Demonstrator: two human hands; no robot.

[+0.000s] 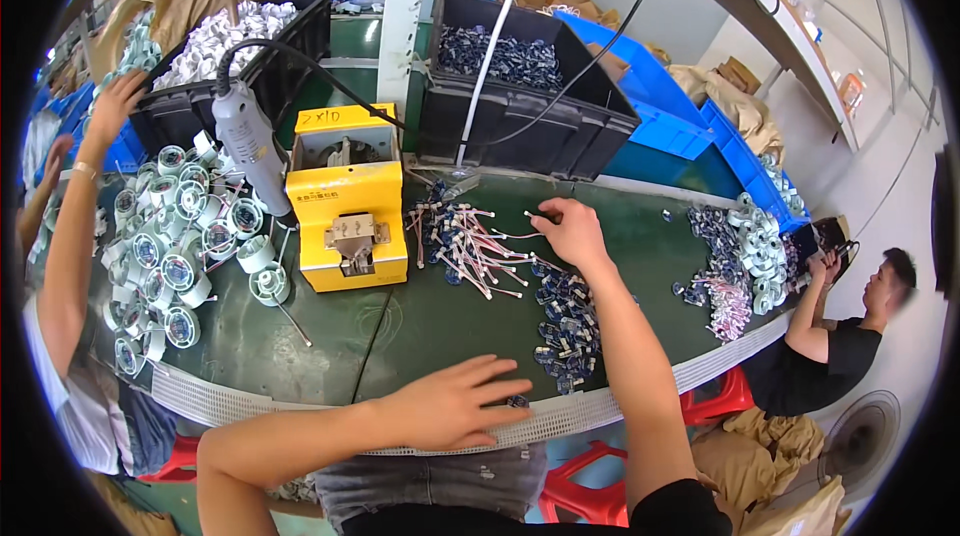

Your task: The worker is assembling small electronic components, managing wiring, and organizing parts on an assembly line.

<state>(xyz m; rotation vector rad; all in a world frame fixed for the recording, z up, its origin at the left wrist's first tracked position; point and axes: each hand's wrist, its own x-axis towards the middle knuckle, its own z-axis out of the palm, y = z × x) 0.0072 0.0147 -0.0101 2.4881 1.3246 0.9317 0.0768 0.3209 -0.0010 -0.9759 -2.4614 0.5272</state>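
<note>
My right hand is closed in a pinch above the bench, its fingertips on a thin pink-and-white wire lead at the edge of a heap. That heap consists of small dark circuit boards with wire leads. Under my right forearm lies a pile of small blue circuit boards. My left hand is spread flat, palm down, over the bench's front edge. By its fingertips sits a single small circuit board; whether they touch, I cannot tell.
A yellow machine stands left of the wired boards, beside a grey corded tool. White round coil-like parts pile up farther left. Black bins and blue trays line the back. Co-workers sit at both sides.
</note>
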